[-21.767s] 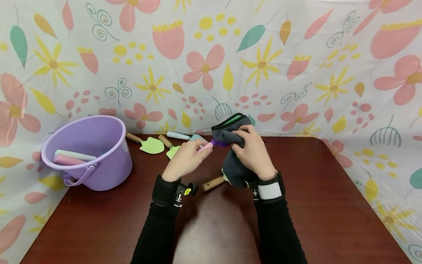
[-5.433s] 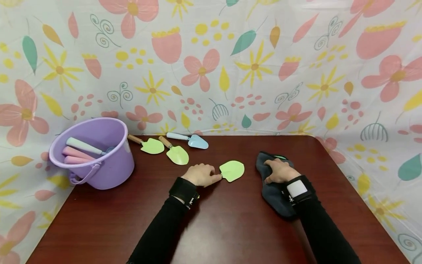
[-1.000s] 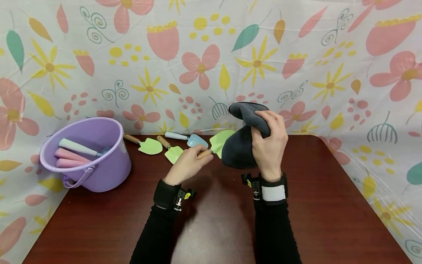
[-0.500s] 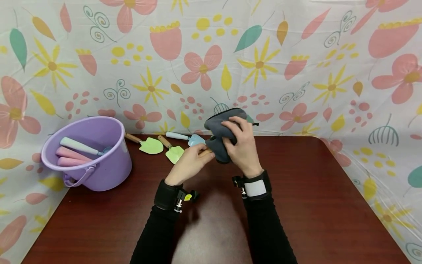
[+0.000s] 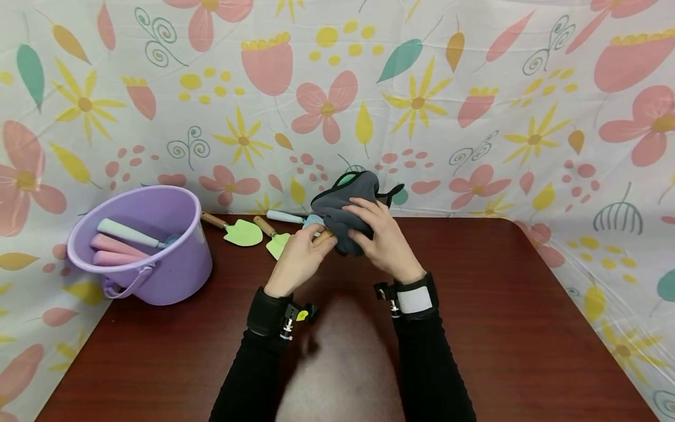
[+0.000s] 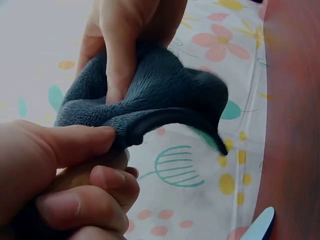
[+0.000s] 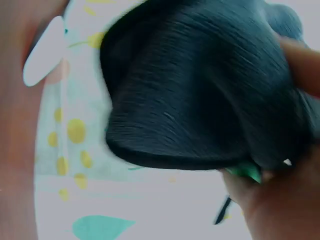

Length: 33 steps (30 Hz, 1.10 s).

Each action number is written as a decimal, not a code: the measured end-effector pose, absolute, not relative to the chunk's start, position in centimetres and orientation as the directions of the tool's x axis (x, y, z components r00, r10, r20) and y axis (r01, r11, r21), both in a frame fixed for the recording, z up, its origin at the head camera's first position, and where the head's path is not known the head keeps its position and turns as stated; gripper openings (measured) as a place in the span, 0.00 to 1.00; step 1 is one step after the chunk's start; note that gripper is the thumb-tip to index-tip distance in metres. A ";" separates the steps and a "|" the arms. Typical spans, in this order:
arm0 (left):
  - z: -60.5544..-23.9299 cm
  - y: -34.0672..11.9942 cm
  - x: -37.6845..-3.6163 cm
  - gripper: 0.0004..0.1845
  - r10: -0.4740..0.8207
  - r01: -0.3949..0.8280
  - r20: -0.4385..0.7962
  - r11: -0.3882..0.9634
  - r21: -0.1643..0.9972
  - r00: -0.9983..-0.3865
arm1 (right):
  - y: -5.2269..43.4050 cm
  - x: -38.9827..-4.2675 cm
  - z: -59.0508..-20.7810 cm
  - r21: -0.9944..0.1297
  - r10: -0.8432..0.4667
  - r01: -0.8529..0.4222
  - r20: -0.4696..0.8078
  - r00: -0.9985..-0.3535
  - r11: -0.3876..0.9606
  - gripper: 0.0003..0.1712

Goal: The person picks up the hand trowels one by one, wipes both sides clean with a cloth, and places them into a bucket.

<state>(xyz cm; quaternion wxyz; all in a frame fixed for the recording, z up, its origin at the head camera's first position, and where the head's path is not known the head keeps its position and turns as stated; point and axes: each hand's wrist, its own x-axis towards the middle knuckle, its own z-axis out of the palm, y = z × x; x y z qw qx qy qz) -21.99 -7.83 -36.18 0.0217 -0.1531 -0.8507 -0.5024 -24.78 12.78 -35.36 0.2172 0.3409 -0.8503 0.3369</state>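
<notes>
My left hand grips the wooden handle of a hand trowel above the table. The trowel's blade is hidden inside a dark grey plush cloth with black edging and some green on its other side. With its fingers and thumb, my right hand holds the folded cloth around the blade. In the left wrist view the left thumb presses on the edge of the cloth, close to the handle. The bunched cloth fills much of the right wrist view.
A purple bucket stands at the left, holding a pale-blue-handled tool and two pink handles. Along the table's back edge lie two light green trowels and a light blue trowel. A floral sheet hangs behind.
My right hand has brought the cloth leftward onto the trowel and wrapped its blade, which was visible one second ago. Longer ago, a pink-handled tool was being held in the cloth; the bucket now shows two pink handles.
</notes>
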 end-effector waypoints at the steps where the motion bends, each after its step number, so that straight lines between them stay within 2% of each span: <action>1: -36.1 -7.7 -21.9 0.13 0.238 0.287 0.195 0.456 0.842 -0.952 | 12.9 -25.0 -35.6 -0.426 -0.404 -0.725 0.625 -0.668 0.540 0.25; 6: -35.8 -7.5 -21.7 0.15 0.246 0.324 0.225 0.513 0.795 -0.943 | 13.8 -25.9 -36.2 -0.415 -0.255 -0.702 0.726 -0.639 0.578 0.19; 11: -35.4 -7.7 -21.4 0.17 0.277 0.345 0.229 0.514 0.785 -0.933 | 15.0 -25.7 -35.8 -0.443 -0.129 -0.660 0.764 -0.632 0.607 0.17; 19: -34.7 -8.8 -20.9 0.15 0.287 0.346 0.242 0.404 0.847 -0.927 | 17.4 -23.8 -33.5 -0.516 0.115 -0.576 0.799 -0.590 0.633 0.15; 23: -34.8 -9.0 -21.0 0.15 0.262 0.334 0.244 0.396 0.855 -0.934 | 17.4 -22.7 -32.5 -0.511 0.120 -0.606 0.815 -0.567 0.609 0.14; 27: -35.1 -8.6 -21.2 0.14 0.246 0.328 0.241 0.429 0.842 -0.939 | 16.0 -22.3 -32.0 -0.466 0.060 -0.666 0.842 -0.537 0.583 0.14; 33: -35.6 -8.1 -21.3 0.13 0.230 0.330 0.248 0.469 0.819 -0.941 | 13.2 -22.5 -32.7 -0.416 -0.081 -0.685 0.819 -0.569 0.598 0.15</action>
